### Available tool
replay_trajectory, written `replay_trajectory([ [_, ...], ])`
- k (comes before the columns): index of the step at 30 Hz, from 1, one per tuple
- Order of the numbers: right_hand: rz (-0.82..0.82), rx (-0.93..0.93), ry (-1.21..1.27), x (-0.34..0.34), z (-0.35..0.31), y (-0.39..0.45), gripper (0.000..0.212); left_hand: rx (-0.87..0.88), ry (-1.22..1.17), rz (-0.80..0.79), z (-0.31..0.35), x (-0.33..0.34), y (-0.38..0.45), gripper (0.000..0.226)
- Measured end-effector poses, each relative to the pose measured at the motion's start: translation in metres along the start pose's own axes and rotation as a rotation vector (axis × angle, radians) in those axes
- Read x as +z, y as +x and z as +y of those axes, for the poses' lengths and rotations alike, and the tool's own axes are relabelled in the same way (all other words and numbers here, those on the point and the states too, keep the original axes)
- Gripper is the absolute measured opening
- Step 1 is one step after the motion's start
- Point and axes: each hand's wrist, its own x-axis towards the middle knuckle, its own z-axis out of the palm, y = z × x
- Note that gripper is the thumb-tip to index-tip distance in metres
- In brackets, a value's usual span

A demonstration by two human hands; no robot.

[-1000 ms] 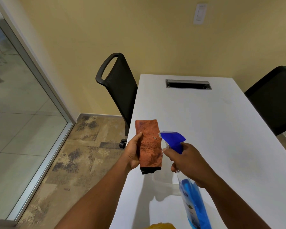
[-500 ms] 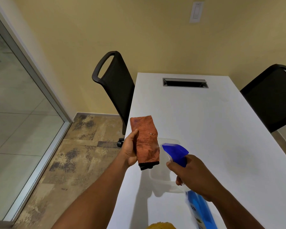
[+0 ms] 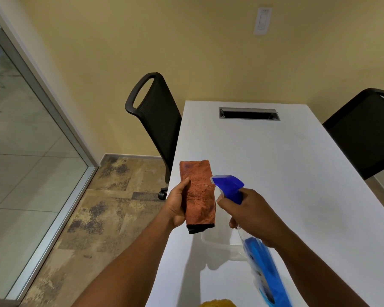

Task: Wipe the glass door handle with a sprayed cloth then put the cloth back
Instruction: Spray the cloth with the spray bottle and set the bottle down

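Orange cloth (image 3: 198, 193) pinched upright in the left hand (image 3: 176, 207); right hand (image 3: 251, 214) wrapped around the spray bottle (image 3: 262, 262), nozzle beside the cloth. Mist could miss and wet the table (image 3: 275, 162) near its left edge if the aim drifts.

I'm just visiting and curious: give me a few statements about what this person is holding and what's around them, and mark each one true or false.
1. The left hand holds a folded orange cloth. True.
2. The right hand grips a blue-topped spray bottle, its nozzle facing the cloth. True.
3. The cloth lies flat on the white table. False: it is held upright in the air, over the table's near left edge.
4. Both black chairs stand on the same side of the table. False: one chair is at the left side, the other at the right.
5. A glass panel stands at the left of the room. True.
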Motion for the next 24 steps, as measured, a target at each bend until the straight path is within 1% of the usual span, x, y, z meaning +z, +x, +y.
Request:
replay_trajectory([
  [4,0.028,-0.017,0.021,-0.001,-0.007,0.01,0.015,-0.007,0.022,0.001,0.001,-0.001,-0.003,0.052],
  [10,0.055,0.0,0.057,-0.008,-0.01,0.02,0.013,-0.011,0.021,-0.001,0.004,-0.001,-0.008,0.049],
  [17,0.065,-0.03,0.145,-0.016,-0.006,0.023,0.013,-0.028,-0.032,0.01,0.005,-0.005,-0.009,0.049],
  [19,0.053,-0.06,0.142,-0.021,-0.008,0.025,0.021,-0.025,-0.045,0.026,0.005,-0.006,-0.008,0.049],
  [22,0.005,-0.106,0.175,-0.03,-0.013,0.029,0.053,-0.026,-0.061,0.035,0.005,-0.009,-0.007,0.047],
  [24,-0.017,-0.15,0.153,-0.035,-0.014,0.033,0.066,-0.029,-0.065,0.036,0.005,-0.009,-0.008,0.047],
])
